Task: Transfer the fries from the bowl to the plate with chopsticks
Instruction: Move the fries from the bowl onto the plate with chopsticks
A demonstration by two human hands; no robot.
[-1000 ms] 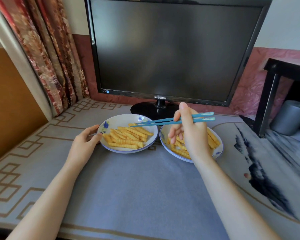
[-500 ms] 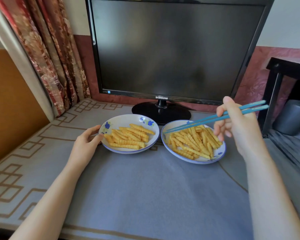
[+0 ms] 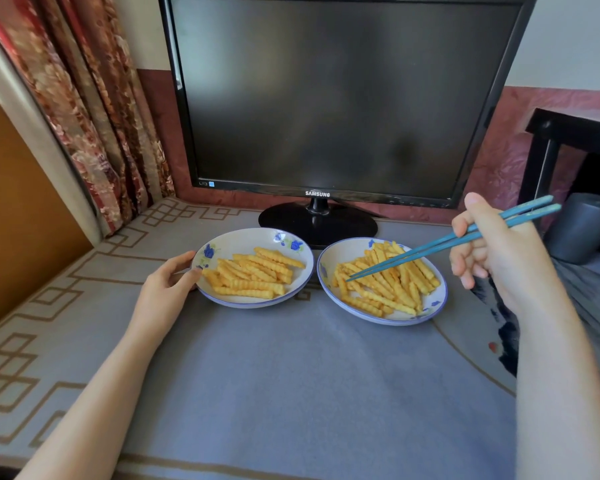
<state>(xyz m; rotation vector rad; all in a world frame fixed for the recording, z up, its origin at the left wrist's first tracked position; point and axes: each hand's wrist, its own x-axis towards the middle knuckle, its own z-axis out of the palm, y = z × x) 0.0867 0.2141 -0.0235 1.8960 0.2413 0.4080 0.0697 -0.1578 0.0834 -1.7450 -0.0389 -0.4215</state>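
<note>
Two white dishes with blue flowers stand side by side in front of the monitor, both holding crinkle-cut fries. My left hand [image 3: 168, 285] holds the rim of the left dish [image 3: 243, 239], whose fries [image 3: 253, 277] lie in a loose pile. The right dish [image 3: 338, 251] carries a larger heap of fries [image 3: 387, 284]. My right hand [image 3: 496, 254] grips a pair of teal chopsticks [image 3: 440, 242] to the right of that dish. Their tips reach down to the fries at its left side. No fry is lifted.
A black Samsung monitor [image 3: 326, 98] stands right behind the dishes, its round base [image 3: 317, 225] almost touching them. A patterned curtain [image 3: 84, 109] hangs at the left. At the right are a black shelf frame [image 3: 548, 147] and a grey cylinder [image 3: 582, 226]. Grey cloth [image 3: 291, 375] covers the table.
My right hand has swung from over the left dish to the right of the right dish, and the chopstick tips have dropped onto the fries there. My left hand has stayed on its rim.
</note>
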